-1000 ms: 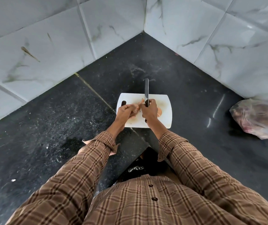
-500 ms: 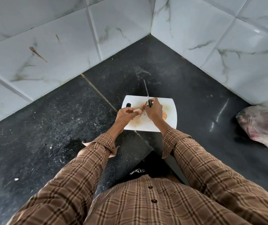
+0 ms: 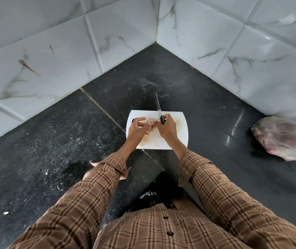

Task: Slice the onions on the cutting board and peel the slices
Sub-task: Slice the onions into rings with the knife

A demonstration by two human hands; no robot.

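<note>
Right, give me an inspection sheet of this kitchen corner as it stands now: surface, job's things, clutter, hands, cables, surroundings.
Surface: black speckled stone counter, with pale crumbs and specks scattered on it.
Job's things: white rectangular plastic cutting board, stained; pinkish onion piece on it between the hands; steel-bladed knife with a dark handle, blade pointing away from the person.
Clutter: clear plastic bag with pinkish contents lying on the counter at the right wall.
Hands: left hand pinches the onion piece; right hand grips the knife handle.
Cables: nothing seen.
Surroundings: white marbled wall tiles meeting in a corner; brown checked shirt sleeves.
</note>
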